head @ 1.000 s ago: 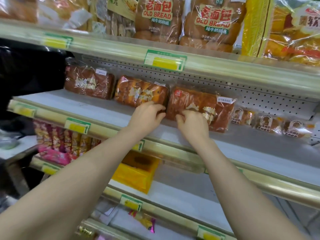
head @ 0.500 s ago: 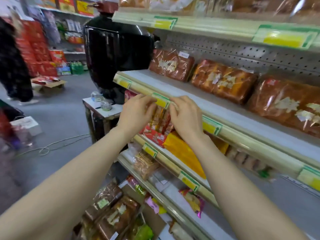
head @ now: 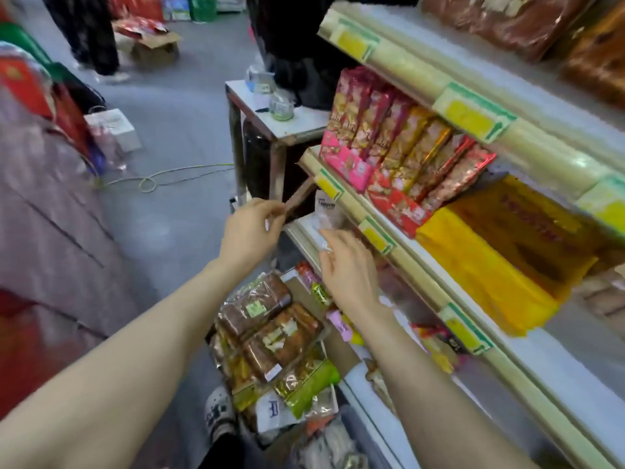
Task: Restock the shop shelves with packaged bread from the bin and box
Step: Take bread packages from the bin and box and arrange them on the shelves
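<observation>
Left hand (head: 252,231), loosely curled, and right hand (head: 350,269), fingers spread, hover empty above clear-wrapped brown bread loaves (head: 270,319) in the cardboard box (head: 341,346)

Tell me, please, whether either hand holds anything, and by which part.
Left hand: loosely curled, empty. Right hand: open, beside a clear packet; no grip shows.

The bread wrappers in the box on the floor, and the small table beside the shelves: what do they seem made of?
Bread wrappers: thin clear plastic film, glossy; bright glare streaks and the brown loaves showing through.
Small table: probably metal legs, from their grey sheen; the top looks white and smooth, material unclear.
</observation>
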Demonstrator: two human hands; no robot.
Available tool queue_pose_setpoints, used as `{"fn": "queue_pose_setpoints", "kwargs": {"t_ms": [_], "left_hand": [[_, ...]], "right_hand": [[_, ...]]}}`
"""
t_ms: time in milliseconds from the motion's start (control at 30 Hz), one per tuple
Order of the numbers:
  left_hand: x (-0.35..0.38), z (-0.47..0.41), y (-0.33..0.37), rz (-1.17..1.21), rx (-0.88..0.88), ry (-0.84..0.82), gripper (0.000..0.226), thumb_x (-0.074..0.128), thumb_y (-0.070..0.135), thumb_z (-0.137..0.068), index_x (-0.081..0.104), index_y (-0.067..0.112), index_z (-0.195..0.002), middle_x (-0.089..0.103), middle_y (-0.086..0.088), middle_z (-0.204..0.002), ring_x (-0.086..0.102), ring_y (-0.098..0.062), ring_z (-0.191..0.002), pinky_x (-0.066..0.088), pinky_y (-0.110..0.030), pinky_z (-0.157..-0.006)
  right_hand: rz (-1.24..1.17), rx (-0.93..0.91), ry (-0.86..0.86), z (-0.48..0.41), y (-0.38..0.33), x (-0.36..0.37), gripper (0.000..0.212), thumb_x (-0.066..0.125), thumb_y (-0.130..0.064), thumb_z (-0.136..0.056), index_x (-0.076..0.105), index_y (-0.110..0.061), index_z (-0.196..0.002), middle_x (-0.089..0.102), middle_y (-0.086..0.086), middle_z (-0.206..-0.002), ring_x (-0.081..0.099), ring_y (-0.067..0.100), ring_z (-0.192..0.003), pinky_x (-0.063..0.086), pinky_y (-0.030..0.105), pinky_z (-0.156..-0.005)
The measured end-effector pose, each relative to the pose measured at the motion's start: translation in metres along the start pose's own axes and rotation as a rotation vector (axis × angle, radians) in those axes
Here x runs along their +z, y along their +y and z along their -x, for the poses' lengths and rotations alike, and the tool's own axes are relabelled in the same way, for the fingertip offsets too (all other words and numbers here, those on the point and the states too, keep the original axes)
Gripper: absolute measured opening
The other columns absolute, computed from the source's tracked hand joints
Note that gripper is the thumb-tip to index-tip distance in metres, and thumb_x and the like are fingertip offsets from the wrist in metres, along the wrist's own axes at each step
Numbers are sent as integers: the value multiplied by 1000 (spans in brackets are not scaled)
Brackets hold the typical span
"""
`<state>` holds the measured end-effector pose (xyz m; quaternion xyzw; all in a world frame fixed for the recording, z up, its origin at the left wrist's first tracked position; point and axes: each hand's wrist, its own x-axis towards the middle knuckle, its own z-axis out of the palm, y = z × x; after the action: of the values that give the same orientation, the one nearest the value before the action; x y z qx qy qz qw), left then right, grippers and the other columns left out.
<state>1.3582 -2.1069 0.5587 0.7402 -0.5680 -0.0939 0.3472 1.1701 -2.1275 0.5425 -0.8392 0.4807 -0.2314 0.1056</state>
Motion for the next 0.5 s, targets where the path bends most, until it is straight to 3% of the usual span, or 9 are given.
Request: {"fn": "queue_pose_setpoints", "kwargs": {"t_ms": [133,300,500], "left_hand": [[31,5,-61,-24,-98,-135,26,56,24,-95,67,22,-119,65,-4,-113,62,-26,-99,49,-37,-79],[73,9,-131,-41,-211,-281,30,56,27,-96,63,24,-126,62,-1,-123,59,-23,-109,46,-35,-87],[121,32,-209,-47,-351,-420,38,57,30,-95,56,27,-133,58,-2,-129,60,-27,-107,49,-42,-92]], "right_hand": [[-41,155,-174,13,7,64,44,59,-17,-94,56,-17,-137,58,9,-134,53,32,-123,44,46,-103],[-55,295,-388,21,24,123,51,53,-28,-98,41,-25,-147,48,2,-145,52,25,-123,48,42,-96],[-43,411,-508,11,47,198,52,55,-29,-98,42,-23,-148,47,6,-148,45,27,-134,41,39,-106]]}}
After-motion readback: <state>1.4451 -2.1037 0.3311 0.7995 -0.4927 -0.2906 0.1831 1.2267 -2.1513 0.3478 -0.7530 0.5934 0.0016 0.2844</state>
